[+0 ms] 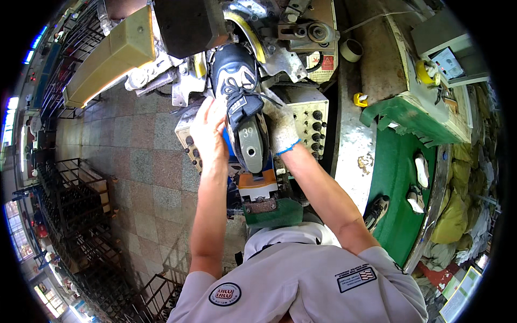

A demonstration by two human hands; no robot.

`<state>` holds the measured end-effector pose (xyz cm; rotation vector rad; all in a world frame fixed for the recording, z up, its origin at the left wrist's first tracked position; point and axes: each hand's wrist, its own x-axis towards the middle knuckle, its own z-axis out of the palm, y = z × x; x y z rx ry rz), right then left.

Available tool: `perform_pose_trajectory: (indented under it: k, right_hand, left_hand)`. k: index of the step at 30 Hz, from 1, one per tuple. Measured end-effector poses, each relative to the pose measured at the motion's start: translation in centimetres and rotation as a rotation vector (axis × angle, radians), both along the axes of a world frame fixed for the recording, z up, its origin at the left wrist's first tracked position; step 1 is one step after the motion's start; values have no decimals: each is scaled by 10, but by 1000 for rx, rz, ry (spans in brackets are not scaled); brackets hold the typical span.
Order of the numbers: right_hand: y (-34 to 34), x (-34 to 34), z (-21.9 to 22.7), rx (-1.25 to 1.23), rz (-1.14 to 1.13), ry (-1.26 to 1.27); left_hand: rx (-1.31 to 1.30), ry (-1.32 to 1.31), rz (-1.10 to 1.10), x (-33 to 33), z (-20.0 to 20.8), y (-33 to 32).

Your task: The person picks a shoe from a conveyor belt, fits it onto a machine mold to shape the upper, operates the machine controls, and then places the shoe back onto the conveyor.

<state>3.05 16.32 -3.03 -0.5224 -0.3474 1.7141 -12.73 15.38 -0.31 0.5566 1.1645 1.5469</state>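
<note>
A black lace-up shoe upper [234, 62], with some beige on it, is stretched over a grey shoe last [249, 141]. Its toe points away from me, between the metal jaws of a machine [291, 63]. My bare left hand [208, 125] grips the left side of the shoe, thumb and fingers partly hidden. On the right side, my right hand [281, 128], in a white knit glove with a blue cuff, presses against the upper near the laces; its fingertips are mostly hidden. An orange and white support block [257, 184] stands under the heel end.
Black control knobs [316, 126] line a panel just right of my glove. Further right, a green conveyor belt [396, 183] carries several shoes, including a white one [421, 169]. A tape roll [351, 50] lies on the bench. Dark racks [70, 199] stand at left on the tiled floor.
</note>
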Motion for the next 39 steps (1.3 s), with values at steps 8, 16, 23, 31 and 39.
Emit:
perform_pose_trajectory:
  k: [8, 16, 23, 31, 39]
  right_hand:
    - [-8, -15, -7, -89, -114, -62]
    - [-9, -24, -15, -55, -146, -22]
    - [-9, -15, -33, -107, -136, -252]
    - [1, -15, -32, -10, -237, -514]
    - [-4, -10, -39, 182, -324, -835]
  left_hand:
    - [-293, -116, -197, 6, -29, -17]
    - [-266, -11, -232, -4, -36, -10]
    - [-175, 1, -205, 6, -43, -10]
    - [102, 267, -151, 12, -66, -12]
    - [148, 272, -171, 19, -47, -16]
